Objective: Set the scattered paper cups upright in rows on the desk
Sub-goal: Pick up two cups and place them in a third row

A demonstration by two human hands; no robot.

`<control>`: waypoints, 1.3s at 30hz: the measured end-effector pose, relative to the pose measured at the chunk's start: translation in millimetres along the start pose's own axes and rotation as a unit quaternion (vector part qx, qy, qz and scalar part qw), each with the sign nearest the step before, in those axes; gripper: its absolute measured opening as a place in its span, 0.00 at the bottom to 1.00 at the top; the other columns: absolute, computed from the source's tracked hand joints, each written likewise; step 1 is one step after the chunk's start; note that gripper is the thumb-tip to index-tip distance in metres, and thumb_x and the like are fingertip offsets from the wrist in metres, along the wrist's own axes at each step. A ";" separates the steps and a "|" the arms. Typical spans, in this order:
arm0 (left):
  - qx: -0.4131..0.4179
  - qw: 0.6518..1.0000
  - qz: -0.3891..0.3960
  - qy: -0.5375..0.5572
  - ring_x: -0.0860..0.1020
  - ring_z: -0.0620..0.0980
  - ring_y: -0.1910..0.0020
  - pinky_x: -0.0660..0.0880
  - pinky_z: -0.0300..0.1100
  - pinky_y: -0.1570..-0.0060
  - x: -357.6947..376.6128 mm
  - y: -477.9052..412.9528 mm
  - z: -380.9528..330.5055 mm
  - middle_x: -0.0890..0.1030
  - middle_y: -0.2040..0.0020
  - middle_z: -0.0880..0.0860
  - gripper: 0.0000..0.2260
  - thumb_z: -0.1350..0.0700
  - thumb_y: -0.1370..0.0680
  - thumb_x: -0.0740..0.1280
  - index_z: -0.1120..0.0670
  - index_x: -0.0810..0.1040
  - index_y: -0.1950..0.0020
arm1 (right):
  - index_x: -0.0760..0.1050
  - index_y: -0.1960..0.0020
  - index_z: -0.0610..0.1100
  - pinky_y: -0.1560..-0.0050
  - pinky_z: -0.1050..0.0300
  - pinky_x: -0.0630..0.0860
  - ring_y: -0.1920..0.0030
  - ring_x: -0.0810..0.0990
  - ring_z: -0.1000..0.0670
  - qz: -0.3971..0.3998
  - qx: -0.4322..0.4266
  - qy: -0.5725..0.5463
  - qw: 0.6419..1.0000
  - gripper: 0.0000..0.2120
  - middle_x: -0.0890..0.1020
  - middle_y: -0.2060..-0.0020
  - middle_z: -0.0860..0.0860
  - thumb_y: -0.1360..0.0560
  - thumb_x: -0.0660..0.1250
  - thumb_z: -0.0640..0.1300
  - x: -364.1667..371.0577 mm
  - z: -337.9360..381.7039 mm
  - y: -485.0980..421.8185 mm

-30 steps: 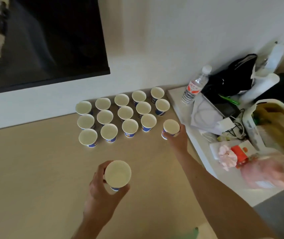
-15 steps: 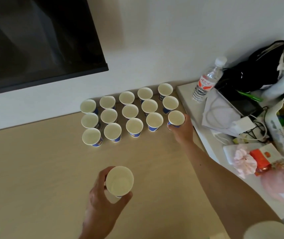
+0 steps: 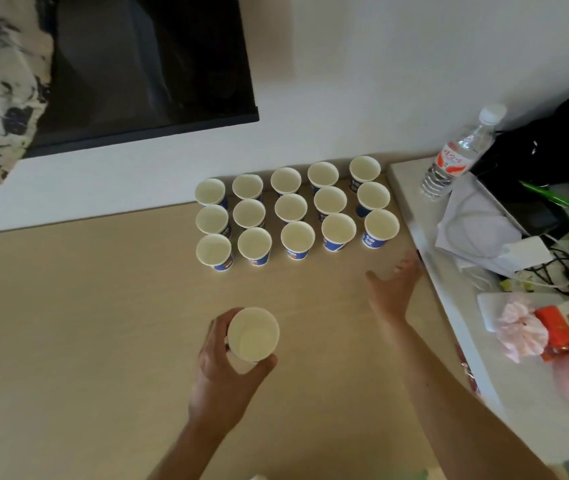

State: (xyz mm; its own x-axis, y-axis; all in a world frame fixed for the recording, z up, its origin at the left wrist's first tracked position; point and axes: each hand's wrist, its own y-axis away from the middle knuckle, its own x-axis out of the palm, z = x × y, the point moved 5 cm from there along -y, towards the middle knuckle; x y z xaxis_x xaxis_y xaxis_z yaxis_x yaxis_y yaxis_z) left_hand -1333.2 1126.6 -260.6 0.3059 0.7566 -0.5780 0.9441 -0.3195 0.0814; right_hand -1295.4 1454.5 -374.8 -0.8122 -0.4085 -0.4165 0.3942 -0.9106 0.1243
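Note:
Several white paper cups with blue print stand upright in three rows (image 3: 293, 209) at the back of the tan desk (image 3: 86, 323), near the wall. The front row ends at the right with a cup (image 3: 381, 227). My left hand (image 3: 224, 368) grips one more upright paper cup (image 3: 253, 336) from below and the side, above the desk in front of the rows. My right hand (image 3: 394, 285) hovers with spread fingers just in front of the right-end cup, holding nothing and apart from it.
A white side table (image 3: 525, 393) adjoins the desk on the right, carrying a water bottle (image 3: 456, 157), a black bag (image 3: 553, 143), cables and a charger (image 3: 529, 251), and pink and red packets (image 3: 535, 323). A dark screen (image 3: 144, 64) hangs on the wall.
My right hand set its cup at the right end of the front row, let go and drew back toward me. My left hand kept holding its cup.

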 end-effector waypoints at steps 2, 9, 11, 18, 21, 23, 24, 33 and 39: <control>-0.010 1.000 -0.016 0.007 0.77 0.43 0.44 0.74 0.31 0.48 -4.4 -4.6 1.4 0.79 0.44 0.44 0.32 0.59 0.37 0.82 0.49 0.72 0.38 | 0.68 0.31 0.39 0.43 0.56 0.74 0.41 0.76 0.45 0.107 -0.027 -0.024 0.994 0.34 0.75 0.39 0.43 0.34 0.77 0.32 13.8 8.7 41.6; -0.041 0.998 -0.045 0.013 0.75 0.31 0.48 0.71 0.25 0.52 -20.4 -14.3 6.6 0.78 0.47 0.38 0.30 0.59 0.36 0.81 0.51 0.72 0.38 | 0.67 0.31 0.58 0.41 0.74 0.65 0.34 0.73 0.59 0.518 -0.182 0.020 0.835 0.40 0.76 0.37 0.63 0.38 0.81 0.48 73.3 66.4 170.1; -0.050 0.998 -0.042 0.016 0.76 0.34 0.48 0.72 0.26 0.52 -24.7 -16.0 10.5 0.78 0.46 0.38 0.30 0.59 0.36 0.80 0.51 0.72 0.38 | 0.69 0.32 0.56 0.42 0.74 0.66 0.37 0.75 0.60 0.514 -0.192 0.005 0.836 0.37 0.78 0.40 0.62 0.38 0.80 0.47 85.0 73.9 182.7; -0.078 0.996 -0.037 0.003 0.75 0.43 0.41 0.74 0.37 0.46 -43.2 -14.7 25.7 0.74 0.38 0.41 0.39 0.55 0.34 0.80 0.51 0.65 0.28 | 0.73 0.36 0.53 0.43 0.66 0.72 0.42 0.80 0.52 0.461 -0.186 -0.046 0.867 0.30 0.81 0.44 0.57 0.35 0.81 0.45 117.8 77.2 190.5; -0.092 0.995 -0.040 0.007 0.73 0.43 0.39 0.72 0.33 0.46 -50.7 -8.3 37.3 0.72 0.34 0.44 0.43 0.54 0.35 0.81 0.51 0.62 0.25 | 0.73 0.39 0.52 0.47 0.59 0.77 0.47 0.80 0.52 0.416 -0.160 -0.037 0.894 0.28 0.81 0.48 0.57 0.35 0.79 0.41 136.5 69.0 184.3; -0.105 0.993 -0.048 0.010 0.74 0.43 0.38 0.73 0.36 0.45 -55.0 -2.0 45.5 0.73 0.34 0.45 0.43 0.54 0.35 0.81 0.50 0.62 0.25 | 0.73 0.40 0.51 0.48 0.56 0.78 0.48 0.80 0.53 0.385 -0.146 -0.015 0.911 0.27 0.81 0.49 0.57 0.35 0.78 0.40 151.0 63.5 179.5; -0.111 0.992 -0.053 0.012 0.74 0.44 0.38 0.74 0.38 0.45 -56.9 1.3 49.7 0.73 0.34 0.45 0.42 0.54 0.35 0.81 0.50 0.63 0.26 | 0.73 0.40 0.50 0.48 0.56 0.78 0.48 0.80 0.53 0.372 -0.143 -0.003 0.917 0.27 0.81 0.49 0.56 0.35 0.78 0.40 158.6 61.1 177.6; -0.123 0.990 -0.067 0.013 0.73 0.37 0.39 0.74 0.33 0.46 -68.8 23.1 67.4 0.74 0.36 0.42 0.39 0.53 0.33 0.80 0.49 0.65 0.27 | 0.73 0.40 0.51 0.47 0.51 0.79 0.48 0.80 0.52 0.317 -0.155 0.028 0.935 0.27 0.81 0.49 0.56 0.36 0.78 0.41 195.7 42.3 173.0; -0.133 0.989 -0.070 0.005 0.73 0.38 0.40 0.71 0.27 0.49 -79.1 31.6 79.3 0.73 0.36 0.42 0.38 0.52 0.33 0.80 0.50 0.65 0.27 | 0.74 0.41 0.50 0.46 0.46 0.78 0.47 0.81 0.49 0.310 -0.163 0.029 0.936 0.27 0.82 0.49 0.54 0.36 0.79 0.41 205.6 42.0 172.5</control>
State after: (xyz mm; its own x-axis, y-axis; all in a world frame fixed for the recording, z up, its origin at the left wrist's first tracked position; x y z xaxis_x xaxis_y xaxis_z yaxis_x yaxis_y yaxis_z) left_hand -1337.3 1011.5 -276.7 0.1704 0.7887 -0.5906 0.9756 -0.0509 0.2135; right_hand -1412.5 1210.8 -401.1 -0.3639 -0.8391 -0.4043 0.8997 -0.4290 0.0807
